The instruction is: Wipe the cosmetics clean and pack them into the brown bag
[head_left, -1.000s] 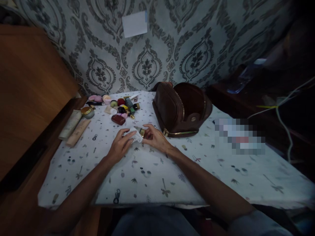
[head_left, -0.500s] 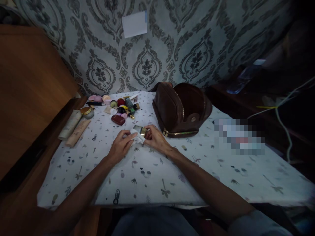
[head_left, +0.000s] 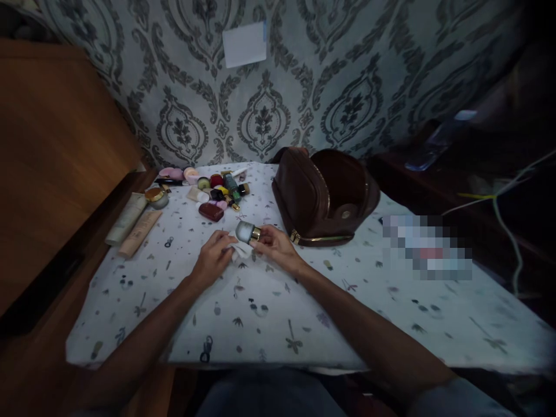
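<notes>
My right hand grips a small glass cosmetic bottle by its gold cap, the bottle's base pointing left. A crumpled white wipe is pinched in my left hand, just below and against the bottle. Both hands are over the middle of the patterned cloth. A dark red oval case lies beyond my left hand. Behind my right hand stands a brown cosmetic bag with its top gaping and a gold zip along the front.
Several small cosmetics are heaped at the back left. Two tubes and a gold-lidded jar lie at the left edge, near a wooden panel. At right are a blurred-out item, a pale cable and a plastic bottle.
The wipe has slid down off the bottle's side, so more of the glass shows. My right hand still holds the cap. The view has shifted slightly.
</notes>
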Demonstrator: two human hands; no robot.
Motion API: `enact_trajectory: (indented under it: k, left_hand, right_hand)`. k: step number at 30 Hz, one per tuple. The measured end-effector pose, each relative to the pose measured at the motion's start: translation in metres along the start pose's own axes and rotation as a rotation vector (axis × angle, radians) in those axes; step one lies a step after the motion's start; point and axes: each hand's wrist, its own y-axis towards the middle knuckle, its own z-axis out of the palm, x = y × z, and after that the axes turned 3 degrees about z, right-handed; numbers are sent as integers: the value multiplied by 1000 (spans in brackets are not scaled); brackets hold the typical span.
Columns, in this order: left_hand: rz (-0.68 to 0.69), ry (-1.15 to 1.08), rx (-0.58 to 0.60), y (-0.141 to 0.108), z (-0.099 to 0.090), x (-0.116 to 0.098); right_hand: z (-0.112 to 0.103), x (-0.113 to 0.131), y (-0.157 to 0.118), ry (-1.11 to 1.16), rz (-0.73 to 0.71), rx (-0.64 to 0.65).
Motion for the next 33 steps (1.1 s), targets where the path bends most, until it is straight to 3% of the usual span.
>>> enact_trajectory:
  k: [3,9,18,24,28,33]
  left_hand:
    - [-99,-84,-32,1,2,2]
    - [-423,-438,-57,1,8,6]
    - [-391,-777,32,9,6,3]
    - [-475,-850,-58,8,6,7]
    - [-588,-989,-74,8,5,7]
    - [-648,-1075,-53,10,1,2]
  right_hand:
    - [4,1,0,125,21,-11]
    - [8,8,-3,266,35,-1]
    - [5,19,-8,351,116,207]
    - [2,23,-9,348,153,324]
    - [0,20,-8,350,169,313]
    - [3,19,-9,150,164,274]
